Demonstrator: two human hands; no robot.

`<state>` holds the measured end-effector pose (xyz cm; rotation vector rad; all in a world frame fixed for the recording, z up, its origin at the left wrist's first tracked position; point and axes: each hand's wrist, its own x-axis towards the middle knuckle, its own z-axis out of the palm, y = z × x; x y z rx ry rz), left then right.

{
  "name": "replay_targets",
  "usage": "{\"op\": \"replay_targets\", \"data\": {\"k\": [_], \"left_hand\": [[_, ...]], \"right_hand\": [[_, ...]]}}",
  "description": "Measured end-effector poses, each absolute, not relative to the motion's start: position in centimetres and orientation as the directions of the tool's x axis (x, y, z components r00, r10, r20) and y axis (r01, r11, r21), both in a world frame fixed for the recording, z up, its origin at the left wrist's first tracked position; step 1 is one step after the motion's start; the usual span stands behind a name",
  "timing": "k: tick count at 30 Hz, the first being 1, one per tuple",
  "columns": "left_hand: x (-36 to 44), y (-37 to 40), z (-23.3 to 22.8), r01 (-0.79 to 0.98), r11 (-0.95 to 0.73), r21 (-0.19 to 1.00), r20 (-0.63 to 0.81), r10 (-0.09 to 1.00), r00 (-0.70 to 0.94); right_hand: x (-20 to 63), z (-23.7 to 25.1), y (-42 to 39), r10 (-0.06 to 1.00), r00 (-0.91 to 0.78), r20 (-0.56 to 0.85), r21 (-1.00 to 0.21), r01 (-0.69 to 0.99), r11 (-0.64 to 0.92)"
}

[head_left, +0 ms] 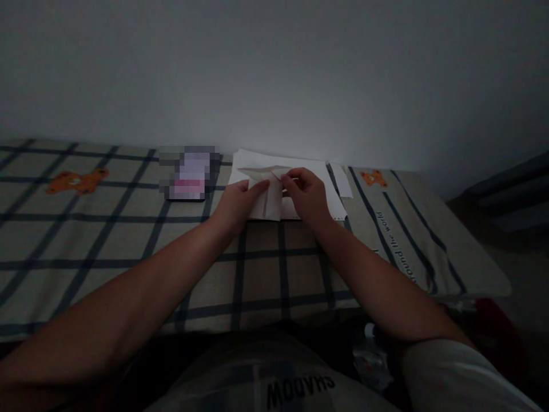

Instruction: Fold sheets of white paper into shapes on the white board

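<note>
Both of my hands meet on a partly folded white paper (pixel 271 200) lying on the checked bedcover (pixel 128 240) near the wall. My left hand (pixel 239 201) pinches the paper's left side, its fingertips on a folded flap. My right hand (pixel 305 193) pinches the same flap from the right. The folded piece rests on top of flat white sheets (pixel 283 163).
A dark phone (pixel 189 174) with a blurred screen lies left of the paper. A narrow paper strip (pixel 342 180) lies to the right. The cover has orange bear prints (pixel 77 180); its right edge drops off towards the floor. A pale wall rises behind.
</note>
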<state>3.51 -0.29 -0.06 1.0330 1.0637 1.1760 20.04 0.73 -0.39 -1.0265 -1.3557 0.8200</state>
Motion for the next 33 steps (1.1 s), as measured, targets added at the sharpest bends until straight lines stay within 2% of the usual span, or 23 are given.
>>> {"op": "replay_targets", "data": {"k": [3,7,14,23,33], "left_hand": [[3.2,-0.1,-0.3,-0.137,0.068,0.988,-0.066,0.998,0.025],[3.2,0.1,-0.2,-0.132,0.068,0.989,-0.063,0.997,0.037],[3.2,0.2,0.6,-0.222,0.144,0.964,-0.137,0.99,0.045],[3.1,0.9,1.0,-0.366,0.15,0.919,-0.157,0.988,0.011],[3.2,0.6,1.7,-0.417,0.237,0.877,-0.222,0.971,0.085]], "right_hand": [[20.2,-0.2,0.6,0.916,0.031,0.4,-0.91,0.128,0.394],[20.4,-0.2,0.7,0.894,0.009,0.448,-0.878,0.193,0.439],[20.7,0.0,0.6,0.892,-0.038,0.45,-0.863,0.239,0.445],[21.7,1.3,0.4,0.922,-0.148,0.359,-0.86,0.332,0.388],[21.6,2.2,-0.2,0.954,-0.181,0.238,-0.912,0.295,0.284]]}}
